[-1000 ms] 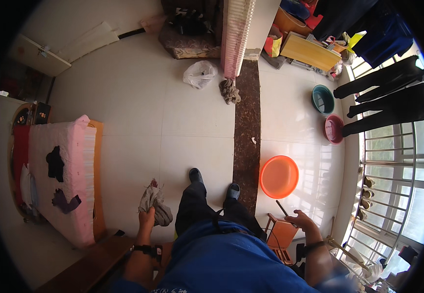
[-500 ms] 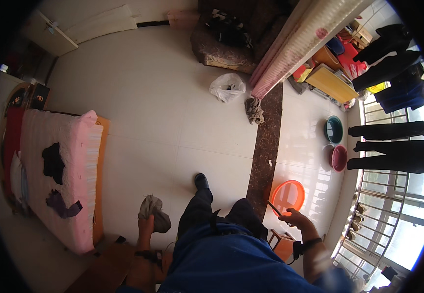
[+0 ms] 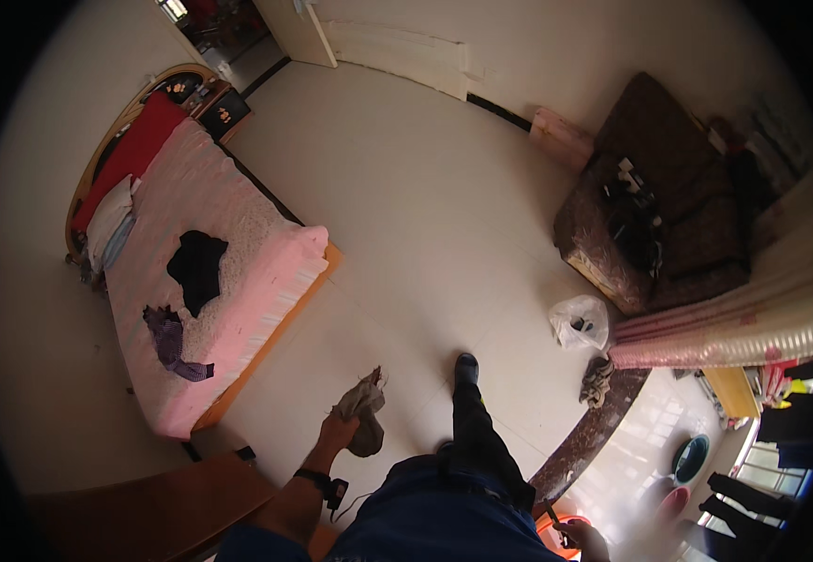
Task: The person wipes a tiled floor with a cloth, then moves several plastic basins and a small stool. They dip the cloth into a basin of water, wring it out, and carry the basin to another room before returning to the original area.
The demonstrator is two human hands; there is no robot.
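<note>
A crumpled grey-brown cloth [image 3: 365,418] hangs from my left hand [image 3: 335,435], whose fingers are closed round it. Down at the lower right, my right hand [image 3: 587,537] is closed on a dark, slim object [image 3: 554,517]; its kind is too small to make out. Behind that hand, partly covered, an orange basin [image 3: 544,525] rests on the floor.
To the left is a bed [image 3: 266,253] with a pink cover, a black garment [image 3: 198,270] and a purple garment [image 3: 174,345] on it. A brown armchair [image 3: 650,225], white plastic bag [image 3: 577,323] and crumpled cloth [image 3: 596,382] stand or lie at right. A wooden surface [image 3: 158,501] is nearby.
My view has turned left toward the bed, so the basins and hanging clothes now sit at the lower right. Both hands keep hold of the same things, and my legs have shifted in a step.
</note>
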